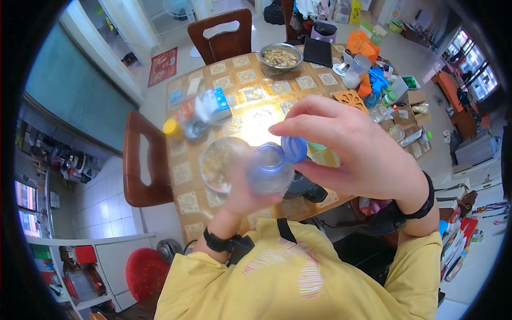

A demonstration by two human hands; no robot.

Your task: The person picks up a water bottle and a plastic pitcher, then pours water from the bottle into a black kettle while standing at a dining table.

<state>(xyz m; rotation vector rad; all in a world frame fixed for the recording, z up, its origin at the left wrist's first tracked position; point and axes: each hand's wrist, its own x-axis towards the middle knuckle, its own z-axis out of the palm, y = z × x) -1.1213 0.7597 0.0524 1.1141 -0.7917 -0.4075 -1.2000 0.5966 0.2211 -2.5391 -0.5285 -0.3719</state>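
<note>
My left hand (237, 189) is wrapped round a clear plastic bottle (271, 176) with a blue neck and an uncovered mouth, held upright above the table; the fingers are blurred. My right hand (341, 144) holds a blue cap (293, 150) beside the bottle's mouth, with its thumb below and forefinger arched over it. Behind the bottle sits a bowl of pale food (213, 168), partly hidden. A dark object (312, 189) lies under my right hand, mostly hidden.
The patterned table (189, 205) carries a steel food bowl (280, 56), a blue box (217, 104), a yellow-lidded container (172, 128), a black tablet-like slab (317, 50) and several jars and boxes (388, 98) on the right. Wooden chairs (140, 181) stand around it.
</note>
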